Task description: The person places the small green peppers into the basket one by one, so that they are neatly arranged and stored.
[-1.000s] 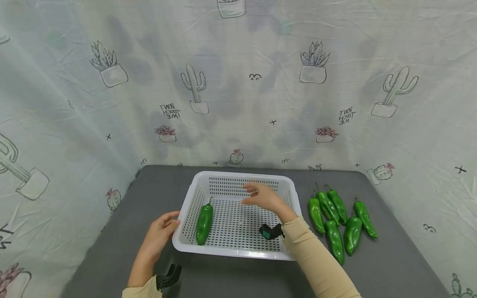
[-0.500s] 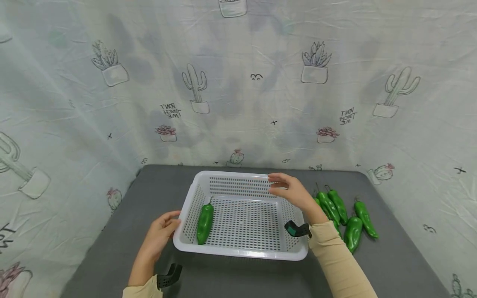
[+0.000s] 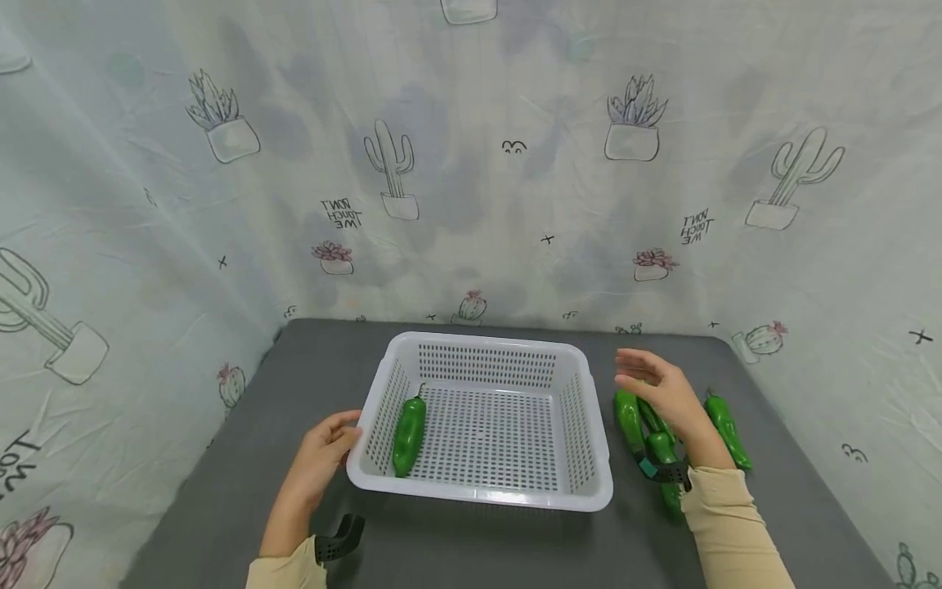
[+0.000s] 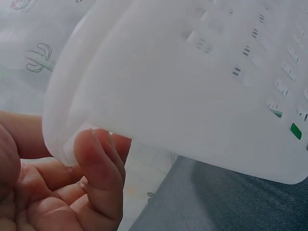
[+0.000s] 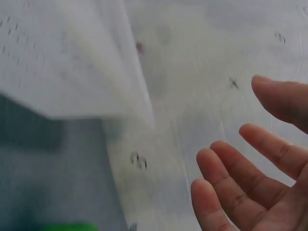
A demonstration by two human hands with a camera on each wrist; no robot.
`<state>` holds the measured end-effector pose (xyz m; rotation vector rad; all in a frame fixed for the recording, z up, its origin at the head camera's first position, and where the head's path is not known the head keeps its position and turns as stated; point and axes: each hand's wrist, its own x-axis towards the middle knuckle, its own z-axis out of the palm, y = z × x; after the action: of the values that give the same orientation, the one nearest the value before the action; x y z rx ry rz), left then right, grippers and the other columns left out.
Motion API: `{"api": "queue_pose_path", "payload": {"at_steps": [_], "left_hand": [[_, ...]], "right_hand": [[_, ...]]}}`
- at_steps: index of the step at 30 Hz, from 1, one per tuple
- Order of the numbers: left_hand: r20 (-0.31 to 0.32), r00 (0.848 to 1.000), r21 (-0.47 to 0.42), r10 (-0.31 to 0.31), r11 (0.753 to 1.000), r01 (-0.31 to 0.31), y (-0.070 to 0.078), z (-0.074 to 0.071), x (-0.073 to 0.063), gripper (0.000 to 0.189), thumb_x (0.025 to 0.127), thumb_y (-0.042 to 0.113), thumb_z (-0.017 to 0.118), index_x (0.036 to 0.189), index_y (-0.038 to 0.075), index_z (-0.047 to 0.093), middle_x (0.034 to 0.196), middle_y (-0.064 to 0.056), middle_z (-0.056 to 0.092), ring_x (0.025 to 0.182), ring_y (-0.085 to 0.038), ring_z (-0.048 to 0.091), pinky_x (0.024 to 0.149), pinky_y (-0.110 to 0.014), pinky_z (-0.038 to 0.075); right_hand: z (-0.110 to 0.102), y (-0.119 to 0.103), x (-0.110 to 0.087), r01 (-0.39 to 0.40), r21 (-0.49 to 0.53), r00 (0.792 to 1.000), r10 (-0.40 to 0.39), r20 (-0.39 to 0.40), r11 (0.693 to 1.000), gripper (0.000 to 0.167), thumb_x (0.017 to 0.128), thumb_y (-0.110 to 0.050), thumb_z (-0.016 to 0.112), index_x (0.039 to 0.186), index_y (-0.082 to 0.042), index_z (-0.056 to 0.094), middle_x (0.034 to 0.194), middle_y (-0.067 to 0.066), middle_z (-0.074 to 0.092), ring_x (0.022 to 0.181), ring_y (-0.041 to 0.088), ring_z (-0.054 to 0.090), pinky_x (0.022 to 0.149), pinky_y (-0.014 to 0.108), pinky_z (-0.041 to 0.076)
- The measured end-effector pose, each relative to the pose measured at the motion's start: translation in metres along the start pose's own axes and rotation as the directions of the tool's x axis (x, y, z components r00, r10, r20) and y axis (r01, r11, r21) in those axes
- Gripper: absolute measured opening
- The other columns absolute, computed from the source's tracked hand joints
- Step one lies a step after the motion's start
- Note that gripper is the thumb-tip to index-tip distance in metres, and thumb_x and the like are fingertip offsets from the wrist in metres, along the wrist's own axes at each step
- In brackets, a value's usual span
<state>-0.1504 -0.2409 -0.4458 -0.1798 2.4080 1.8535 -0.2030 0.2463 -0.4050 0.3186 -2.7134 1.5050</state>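
Observation:
My left hand grips the left rim of a white plastic basket. In the left wrist view its fingertips curl up under the basket's edge. One green chili pepper lies inside along the basket's left side. To the right of the basket, my right hand hovers over a group of green peppers, partly hiding them. Its fingers are spread and hold nothing, as the right wrist view also shows around the hand.
Another green pepper lies right of my right forearm. Everything stands on a dark grey table. A pale curtain printed with cacti hangs behind and at both sides. Each wrist wears a black strap.
My right hand has moved right, from over the basket to above the peppers beside it. The left hand stays on the rim, and the pepper in the basket lies as before.

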Motion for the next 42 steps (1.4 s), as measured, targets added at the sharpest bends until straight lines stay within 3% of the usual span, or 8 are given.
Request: {"api": "queue_pose_path", "payload": {"at_steps": [4, 11, 23, 28, 31, 34, 38, 42], "left_hand": [[0.004, 1.0, 0.005, -0.002, 1.0, 0.002, 0.0, 0.0, 0.002, 0.04, 0.1, 0.014, 0.047, 0.138, 0.0, 0.043, 0.117, -0.022, 0.061, 0.094, -0.016, 0.062, 0.072, -0.029, 0.05], [-0.012, 1.0, 0.009, -0.002, 1.0, 0.002, 0.001, 0.0, 0.004, 0.039, 0.1, 0.013, 0.047, 0.137, 0.0, 0.044, 0.118, -0.022, 0.061, 0.093, -0.015, 0.062, 0.072, -0.028, 0.05], [-0.019, 1.0, 0.009, 0.005, 1.0, -0.005, 0.0, 0.0, 0.008, 0.038, 0.1, 0.012, 0.048, 0.136, 0.0, 0.046, 0.117, -0.022, 0.062, 0.086, -0.004, 0.061, 0.072, -0.026, 0.049], [-0.024, 1.0, 0.005, 0.002, 1.0, -0.002, -0.002, 0.0, 0.007, 0.038, 0.1, 0.011, 0.047, 0.136, 0.0, 0.046, 0.116, -0.021, 0.062, 0.085, -0.003, 0.06, 0.071, -0.026, 0.049], [-0.022, 1.0, 0.003, 0.0, 1.0, 0.001, -0.004, 0.0, 0.007, 0.038, 0.1, 0.011, 0.047, 0.136, 0.0, 0.045, 0.116, -0.021, 0.062, 0.085, -0.003, 0.061, 0.071, -0.026, 0.049], [-0.022, 1.0, 0.005, -0.003, 1.0, 0.003, -0.004, 0.0, 0.007, 0.038, 0.1, 0.011, 0.047, 0.136, 0.0, 0.045, 0.116, -0.021, 0.062, 0.085, -0.003, 0.061, 0.071, -0.026, 0.049], [-0.021, 1.0, 0.004, -0.006, 1.0, 0.006, -0.004, 0.0, 0.006, 0.038, 0.1, 0.011, 0.047, 0.136, 0.001, 0.045, 0.116, -0.021, 0.062, 0.085, -0.004, 0.061, 0.071, -0.026, 0.049], [-0.013, 1.0, 0.001, -0.004, 1.0, 0.004, -0.004, 0.001, 0.007, 0.038, 0.1, 0.011, 0.047, 0.137, 0.001, 0.045, 0.118, -0.023, 0.061, 0.087, -0.006, 0.061, 0.072, -0.026, 0.049]], "right_hand": [[-0.012, 0.013, -0.012, -0.013, -0.022, 0.999, 0.012, -0.039, 1.0, 0.052, 0.097, -0.027, 0.056, 0.142, -0.004, 0.04, 0.137, 0.021, 0.047, 0.101, -0.015, 0.047, 0.083, 0.015, 0.045], [-0.026, 0.038, -0.023, 0.024, 0.037, 0.988, -0.018, -0.155, 0.999, 0.045, 0.096, -0.021, 0.057, 0.137, -0.005, 0.046, 0.114, -0.028, 0.052, 0.101, -0.014, 0.051, 0.079, 0.009, 0.044], [-0.047, 0.07, -0.052, -0.045, 0.032, 0.942, 0.053, -0.331, 0.998, 0.045, 0.095, -0.021, 0.059, 0.137, -0.009, 0.049, 0.114, -0.029, 0.051, 0.101, -0.018, 0.049, 0.077, 0.004, 0.04], [-0.047, 0.079, -0.067, -0.175, -0.028, 0.923, 0.154, -0.352, 0.984, 0.053, 0.094, -0.033, 0.058, 0.141, -0.011, 0.045, 0.123, -0.021, 0.052, 0.099, -0.021, 0.042, 0.081, 0.009, 0.041], [-0.045, 0.082, -0.075, -0.27, -0.076, 0.906, 0.226, -0.358, 0.96, 0.059, 0.094, -0.04, 0.056, 0.143, -0.01, 0.041, 0.136, 0.002, 0.053, 0.097, -0.019, 0.039, 0.091, 0.032, 0.044], [-0.04, 0.086, -0.082, -0.311, -0.111, 0.901, 0.256, -0.351, 0.944, 0.062, 0.095, -0.041, 0.054, 0.144, -0.005, 0.038, 0.139, 0.025, 0.045, 0.108, 0.006, 0.05, 0.089, 0.056, 0.04], [-0.037, 0.094, -0.089, -0.327, -0.122, 0.888, 0.26, -0.38, 0.937, 0.059, 0.095, -0.037, 0.055, 0.142, -0.003, 0.041, 0.135, 0.029, 0.047, 0.11, 0.021, 0.05, 0.084, 0.044, 0.045], [-0.042, 0.109, -0.092, -0.341, -0.128, 0.864, 0.257, -0.432, 0.931, 0.056, 0.093, -0.038, 0.058, 0.14, -0.009, 0.046, 0.133, 0.023, 0.053, 0.094, -0.012, 0.042, 0.069, 0.023, 0.044]]}}
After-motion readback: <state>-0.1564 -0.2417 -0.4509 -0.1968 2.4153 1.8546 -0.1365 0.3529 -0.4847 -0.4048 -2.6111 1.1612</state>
